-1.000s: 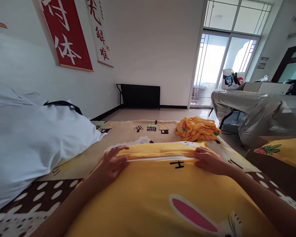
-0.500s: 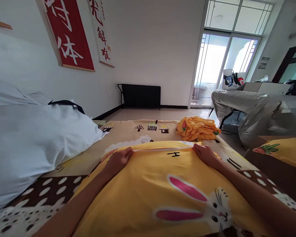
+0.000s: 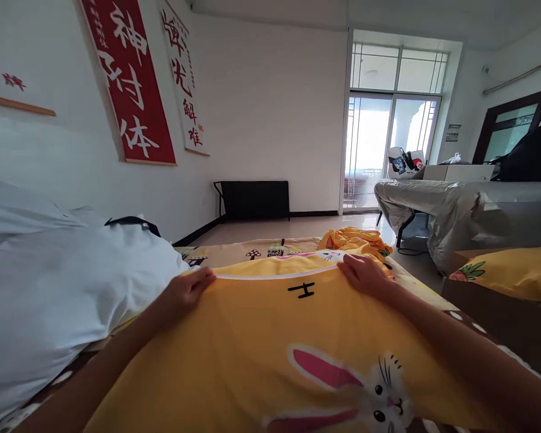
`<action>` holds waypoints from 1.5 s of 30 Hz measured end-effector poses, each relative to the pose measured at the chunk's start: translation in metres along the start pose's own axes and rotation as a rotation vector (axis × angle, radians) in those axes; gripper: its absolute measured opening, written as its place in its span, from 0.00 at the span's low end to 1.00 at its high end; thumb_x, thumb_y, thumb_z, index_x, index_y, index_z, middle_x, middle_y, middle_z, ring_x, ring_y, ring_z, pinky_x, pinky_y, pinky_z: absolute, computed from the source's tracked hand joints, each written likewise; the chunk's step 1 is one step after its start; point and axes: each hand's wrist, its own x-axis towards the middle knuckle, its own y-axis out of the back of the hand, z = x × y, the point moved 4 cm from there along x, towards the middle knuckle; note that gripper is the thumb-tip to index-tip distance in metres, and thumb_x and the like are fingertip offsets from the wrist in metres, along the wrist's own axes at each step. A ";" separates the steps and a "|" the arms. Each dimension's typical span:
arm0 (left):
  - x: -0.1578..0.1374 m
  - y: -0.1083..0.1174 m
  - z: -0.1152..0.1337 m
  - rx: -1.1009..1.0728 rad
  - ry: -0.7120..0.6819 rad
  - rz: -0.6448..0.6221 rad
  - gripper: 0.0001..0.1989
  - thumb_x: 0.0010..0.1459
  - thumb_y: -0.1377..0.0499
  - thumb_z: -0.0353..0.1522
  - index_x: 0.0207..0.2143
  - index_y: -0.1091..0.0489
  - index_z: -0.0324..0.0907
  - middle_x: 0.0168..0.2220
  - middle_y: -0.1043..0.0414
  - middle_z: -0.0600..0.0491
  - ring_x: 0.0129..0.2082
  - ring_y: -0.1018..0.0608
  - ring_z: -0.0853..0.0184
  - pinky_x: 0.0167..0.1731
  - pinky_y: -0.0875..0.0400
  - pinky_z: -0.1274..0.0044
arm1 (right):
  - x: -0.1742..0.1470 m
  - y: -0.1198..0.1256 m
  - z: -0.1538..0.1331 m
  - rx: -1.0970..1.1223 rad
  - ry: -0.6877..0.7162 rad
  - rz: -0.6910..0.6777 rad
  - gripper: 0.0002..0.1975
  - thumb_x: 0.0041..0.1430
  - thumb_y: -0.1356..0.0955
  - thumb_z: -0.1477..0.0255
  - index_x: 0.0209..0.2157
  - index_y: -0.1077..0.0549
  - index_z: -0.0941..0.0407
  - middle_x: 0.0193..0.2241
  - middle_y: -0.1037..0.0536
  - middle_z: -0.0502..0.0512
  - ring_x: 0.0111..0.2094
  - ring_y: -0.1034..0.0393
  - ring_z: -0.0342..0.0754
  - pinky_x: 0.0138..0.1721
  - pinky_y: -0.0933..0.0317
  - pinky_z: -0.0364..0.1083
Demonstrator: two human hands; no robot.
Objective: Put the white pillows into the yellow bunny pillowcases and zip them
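A yellow pillowcase-like cover (image 3: 234, 343) with a printed rabbit and a black letter H spreads out in front of me. Its far edge has a white strip, perhaps a zipper, which runs taut between my two hands. My left hand (image 3: 187, 291) pinches the left end of that edge. At the right end, my right hand (image 3: 363, 276) grips it with curled fingers. Behind the strip, another layer of the yellow fabric shows with part of a rabbit face. Below lies a patterned blanket (image 3: 225, 251) in beige and brown.
On the left is a large white stuffed sack or pillow (image 3: 72, 282) with a black strap. Crumpled orange fabric (image 3: 356, 239) lies beyond my right hand. At right, yellow fabric (image 3: 518, 273) tops a brown box (image 3: 491, 325). A plastic-wrapped table (image 3: 469, 204) stands behind.
Both hands have raised the cover's edge towards me, and the left hand has moved left, so the strip is stretched wider. The head view has tilted up.
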 end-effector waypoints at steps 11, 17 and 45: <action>-0.047 -0.042 -0.030 0.224 -0.004 -0.063 0.19 0.61 0.57 0.43 0.23 0.39 0.44 0.23 0.32 0.53 0.27 0.28 0.64 0.31 0.34 0.73 | -0.010 -0.071 -0.011 -0.059 0.253 -0.301 0.22 0.66 0.47 0.58 0.35 0.31 0.57 0.33 0.25 0.56 0.33 0.32 0.47 0.32 0.49 0.44; -0.055 -0.070 0.019 0.190 -0.319 0.174 0.09 0.58 0.51 0.30 0.37 0.33 0.43 0.37 0.27 0.48 0.41 0.26 0.61 0.42 0.29 0.68 | 0.019 -0.071 -0.016 -0.020 0.115 -0.376 0.21 0.62 0.42 0.56 0.31 0.26 0.55 0.29 0.23 0.54 0.30 0.30 0.46 0.28 0.49 0.42; 0.020 -0.176 0.150 -0.090 -0.543 -0.467 0.27 0.57 0.47 0.41 0.59 0.44 0.44 0.60 0.40 0.49 0.59 0.37 0.59 0.61 0.47 0.65 | 0.062 -0.097 -0.002 -0.193 -0.018 -0.503 0.11 0.50 0.36 0.78 0.35 0.25 0.58 0.33 0.21 0.61 0.35 0.26 0.53 0.30 0.42 0.44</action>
